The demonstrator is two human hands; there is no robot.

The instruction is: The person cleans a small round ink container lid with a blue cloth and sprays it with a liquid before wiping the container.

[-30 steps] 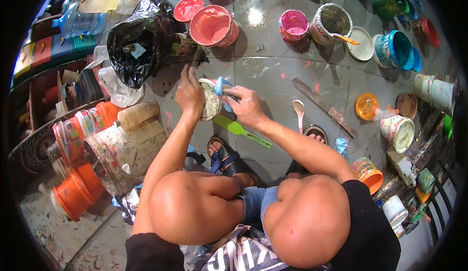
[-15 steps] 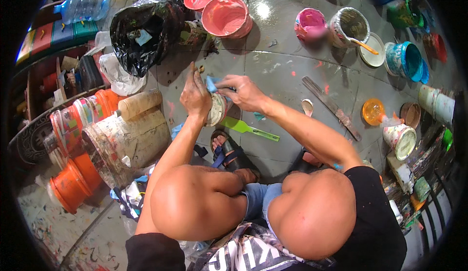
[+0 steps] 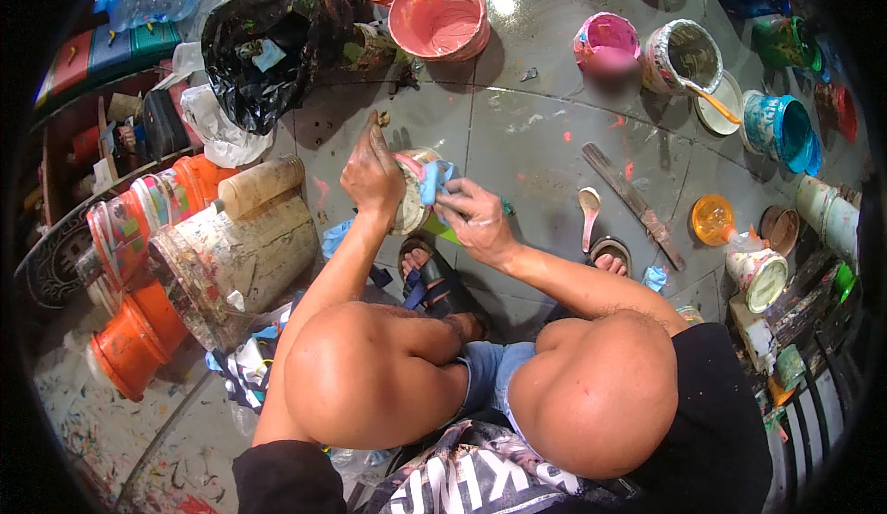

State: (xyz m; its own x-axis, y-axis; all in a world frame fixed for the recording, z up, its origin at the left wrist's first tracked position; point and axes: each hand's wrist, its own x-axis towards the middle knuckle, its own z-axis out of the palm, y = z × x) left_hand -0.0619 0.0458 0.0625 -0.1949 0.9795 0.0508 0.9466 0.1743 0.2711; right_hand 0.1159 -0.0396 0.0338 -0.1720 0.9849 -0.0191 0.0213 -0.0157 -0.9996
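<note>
Between my feet and the far buckets, my left hand (image 3: 374,179) is wrapped round a small paint-smeared tub (image 3: 412,207), tilted on its side. My right hand (image 3: 479,226) pinches a blue rag (image 3: 434,182) against the tub's rim. Pink paint shows at the tub's far edge. Partly hidden beneath my right hand is a bright green plastic scraper (image 3: 442,229) on the floor. A second piece of blue cloth (image 3: 336,236) lies beside my left wrist.
A bin with a black plastic bag (image 3: 231,61) stands far left, beside a coral paint bucket (image 3: 440,17). Orange buckets (image 3: 139,338) and a large stained bucket (image 3: 236,269) lie left. On the right are a spoon (image 3: 589,218), a flat stick (image 3: 633,204) and a turquoise paint pot (image 3: 774,126).
My right hand has come nearer to me, from the tub's far side to its right side, and the blue rag has moved right and down. The left hand keeps its grip.
</note>
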